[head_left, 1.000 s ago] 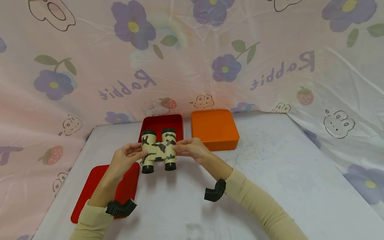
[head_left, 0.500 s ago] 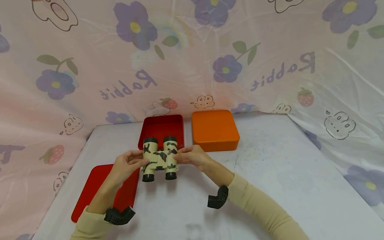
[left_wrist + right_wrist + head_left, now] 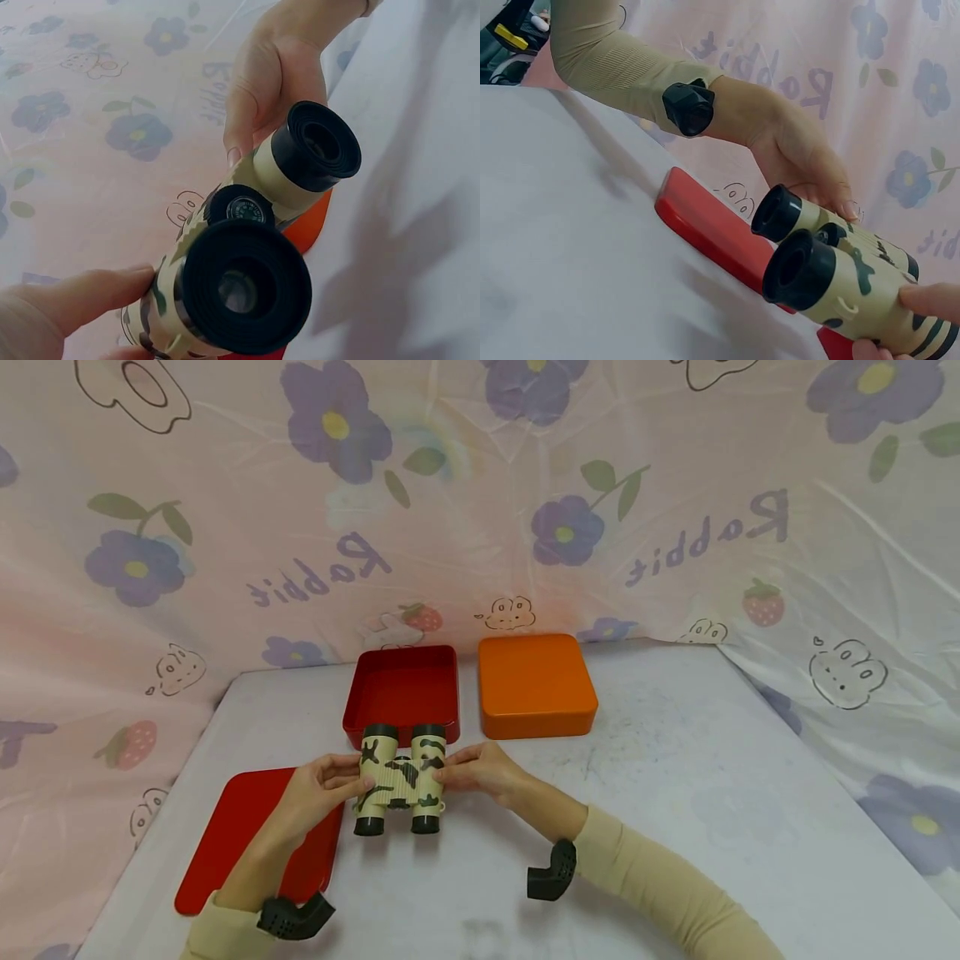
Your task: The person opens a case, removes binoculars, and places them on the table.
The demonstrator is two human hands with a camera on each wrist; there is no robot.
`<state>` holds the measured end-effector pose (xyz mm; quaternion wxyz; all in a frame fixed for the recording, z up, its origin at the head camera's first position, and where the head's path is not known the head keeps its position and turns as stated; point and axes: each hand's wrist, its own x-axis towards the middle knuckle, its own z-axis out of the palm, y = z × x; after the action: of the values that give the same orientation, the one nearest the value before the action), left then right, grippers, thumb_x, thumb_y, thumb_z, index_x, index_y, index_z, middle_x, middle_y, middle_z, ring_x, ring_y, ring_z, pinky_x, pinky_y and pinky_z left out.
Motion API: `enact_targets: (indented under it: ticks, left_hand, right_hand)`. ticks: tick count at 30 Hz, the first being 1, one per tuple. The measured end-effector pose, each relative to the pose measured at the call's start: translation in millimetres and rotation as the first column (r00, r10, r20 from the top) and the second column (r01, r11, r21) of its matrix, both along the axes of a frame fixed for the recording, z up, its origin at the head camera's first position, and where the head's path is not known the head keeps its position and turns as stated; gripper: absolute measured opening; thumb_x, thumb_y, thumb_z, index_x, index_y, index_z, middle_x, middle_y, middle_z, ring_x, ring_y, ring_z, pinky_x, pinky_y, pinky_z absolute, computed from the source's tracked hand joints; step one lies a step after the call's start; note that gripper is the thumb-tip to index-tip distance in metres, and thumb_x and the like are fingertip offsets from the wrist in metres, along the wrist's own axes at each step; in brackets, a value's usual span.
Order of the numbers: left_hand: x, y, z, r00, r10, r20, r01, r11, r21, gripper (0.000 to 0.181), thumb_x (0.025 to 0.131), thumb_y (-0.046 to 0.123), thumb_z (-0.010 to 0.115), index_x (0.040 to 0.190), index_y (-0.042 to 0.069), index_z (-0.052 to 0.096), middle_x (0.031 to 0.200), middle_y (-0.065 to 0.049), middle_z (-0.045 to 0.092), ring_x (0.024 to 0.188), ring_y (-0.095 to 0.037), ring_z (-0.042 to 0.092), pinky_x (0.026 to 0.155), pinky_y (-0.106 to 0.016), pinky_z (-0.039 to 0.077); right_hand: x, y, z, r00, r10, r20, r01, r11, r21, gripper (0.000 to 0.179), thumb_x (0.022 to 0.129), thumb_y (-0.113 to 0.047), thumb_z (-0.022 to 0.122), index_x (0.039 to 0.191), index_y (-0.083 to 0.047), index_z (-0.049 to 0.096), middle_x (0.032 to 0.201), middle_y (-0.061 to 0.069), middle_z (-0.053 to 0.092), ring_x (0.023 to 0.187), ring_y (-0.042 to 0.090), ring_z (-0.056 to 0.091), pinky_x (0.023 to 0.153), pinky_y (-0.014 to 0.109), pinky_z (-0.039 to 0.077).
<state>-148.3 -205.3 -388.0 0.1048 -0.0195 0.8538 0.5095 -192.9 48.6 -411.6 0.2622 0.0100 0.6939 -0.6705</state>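
Camouflage-patterned toy binoculars (image 3: 401,781) with black eyecups are held above the table, in front of the open red box. My left hand (image 3: 318,793) pinches the left barrel between thumb and fingers. On the opposite side my right hand (image 3: 487,774) pinches the right barrel. The left wrist view looks at the eyepieces of the binoculars (image 3: 247,285), with a small compass dial between the barrels. In the right wrist view the binoculars (image 3: 855,274) appear side-on, and thumb and fingertips press both sides.
An open red box (image 3: 405,689) stands at the back, its near rim right behind the binoculars. Beside it on the right is an orange box (image 3: 536,681). A flat red lid (image 3: 240,827) lies under the left forearm. A patterned cloth (image 3: 450,527) hangs behind the table.
Both hands have drawn the binoculars toward the body, down in the head view, uncovering more of the red box. The grip on both barrels is the same.
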Motion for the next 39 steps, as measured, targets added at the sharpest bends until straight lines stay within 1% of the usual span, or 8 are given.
enact_targets:
  ticks: [5,8,11,16,21,25,33,39]
  left_hand:
    - [3.2,-1.4,-5.6,1.000,0.002,0.006,-0.002,1.000,-0.005,0.054,0.089,0.030,0.068,0.132,0.002,0.051,0.128,-0.018,0.062,0.108,-0.018,0.066,0.104,-0.044,0.050]
    - [3.7,-2.8,-9.8,1.000,0.003,0.007,-0.002,1.000,-0.006,0.053,0.089,0.029,0.069,0.131,0.001,0.051,0.128,-0.019,0.063,0.109,-0.021,0.067,0.103,-0.044,0.050]
    - [3.8,-4.0,-14.5,1.000,0.003,0.020,-0.003,1.000,-0.008,0.054,0.088,0.028,0.069,0.131,0.000,0.051,0.128,-0.020,0.063,0.109,-0.021,0.067,0.104,-0.044,0.050]
    - [5.4,-6.8,-22.9,0.999,-0.017,0.036,0.018,1.000,-0.023,0.057,0.088,0.027,0.070,0.132,-0.003,0.050,0.127,-0.021,0.063,0.107,-0.022,0.068,0.101,-0.045,0.052]
    - [7.7,-7.7,-27.8,0.998,-0.017,0.057,0.018,1.000,-0.022,0.058,0.087,0.026,0.072,0.131,-0.004,0.050,0.126,-0.022,0.064,0.106,-0.023,0.068,0.098,-0.043,0.054]
    - [8.2,-8.3,-31.1,0.998,-0.011,0.069,0.012,1.000,-0.024,0.058,0.086,0.027,0.073,0.129,-0.005,0.051,0.125,-0.022,0.064,0.104,-0.021,0.069,0.094,-0.040,0.056]
    - [8.4,-10.7,-37.7,0.997,-0.029,0.069,0.029,1.000,-0.001,0.055,0.086,0.024,0.072,0.128,-0.005,0.052,0.124,-0.021,0.065,0.100,-0.018,0.068,0.088,-0.031,0.058]
    - [6.5,-14.2,-44.7,0.996,-0.055,0.069,0.056,0.998,-0.001,0.057,0.087,0.025,0.072,0.129,-0.007,0.051,0.124,-0.022,0.064,0.101,-0.019,0.068,0.087,-0.030,0.058]
  right_hand:
    - [3.8,-1,-4.9,1.000,0.007,0.006,-0.006,1.000,-0.003,0.027,0.084,-0.009,0.072,0.105,0.008,0.066,0.081,0.002,0.073,0.074,0.011,0.071,0.088,0.036,0.059]
    - [5.5,-3,-8.5,1.000,0.005,0.009,-0.005,1.000,0.004,0.027,0.084,-0.009,0.073,0.104,0.007,0.067,0.082,0.004,0.074,0.074,0.011,0.071,0.088,0.036,0.059]
    - [7.2,-4,-12.6,1.000,0.000,0.013,0.000,1.000,0.006,0.027,0.083,-0.009,0.073,0.104,0.007,0.067,0.081,0.004,0.074,0.073,0.011,0.072,0.088,0.036,0.059]
    - [10.2,-5,-19.9,1.000,0.009,0.012,-0.009,1.000,0.003,0.027,0.083,-0.006,0.073,0.104,0.008,0.066,0.080,0.003,0.073,0.072,0.010,0.071,0.085,0.036,0.060]
    - [12.6,-6,-26.1,1.000,0.019,0.020,-0.019,1.000,-0.010,0.027,0.083,-0.005,0.072,0.104,0.011,0.066,0.080,0.003,0.072,0.072,0.011,0.071,0.083,0.036,0.060]
    - [14.0,-7,-27.9,1.000,0.018,0.021,-0.018,1.000,0.002,0.027,0.083,-0.005,0.072,0.104,0.011,0.067,0.083,0.006,0.073,0.073,0.013,0.072,0.083,0.036,0.059]
    - [16.0,-9,-31.6,0.999,0.006,0.046,-0.007,1.000,0.011,0.027,0.084,-0.005,0.072,0.105,0.011,0.067,0.092,0.013,0.075,0.077,0.017,0.074,0.083,0.036,0.059]
    - [18.4,-11,-34.6,0.999,0.007,0.043,-0.008,1.000,0.029,0.026,0.083,-0.006,0.073,0.103,0.010,0.067,0.086,0.009,0.074,0.075,0.015,0.073,0.081,0.036,0.060]
